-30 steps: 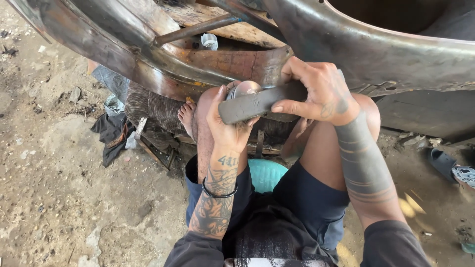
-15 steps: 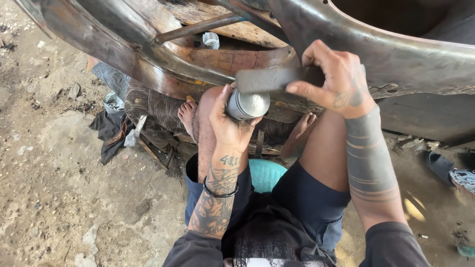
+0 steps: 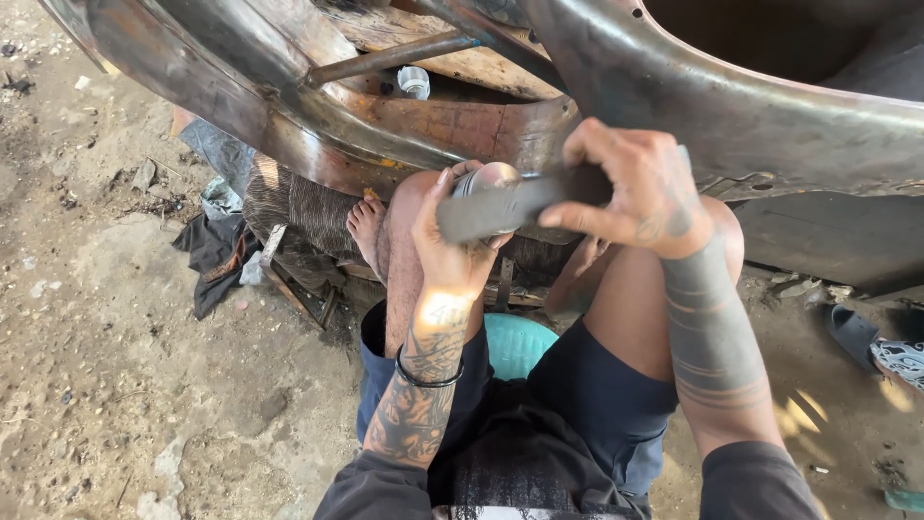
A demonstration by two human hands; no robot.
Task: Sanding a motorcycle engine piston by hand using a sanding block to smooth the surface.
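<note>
My left hand (image 3: 452, 246) is wrapped around a short metal cylinder (image 3: 486, 178) held upright over my left knee. Its round shiny top shows above my fingers. My right hand (image 3: 640, 188) grips a flat dark metal bar (image 3: 500, 207) that lies across and just over the cylinder's top, blurred by motion. Both hands work right under a large curved rusty metal body panel (image 3: 404, 125). I sit low on a teal stool (image 3: 520, 342), in dark shorts, with a bare foot (image 3: 366, 221) on the ground.
A second big curved metal shell (image 3: 770, 106) hangs over my right side. A thin rod (image 3: 385, 60) crosses the panel. Black rags (image 3: 217, 255) and scraps lie on the dirt floor (image 3: 115, 385) at the left. A sandal (image 3: 890, 351) lies at the right.
My right hand lifted the bar off the cylinder half a second ago, and has now brought it back down across the top. The left hand has stayed around the cylinder.
</note>
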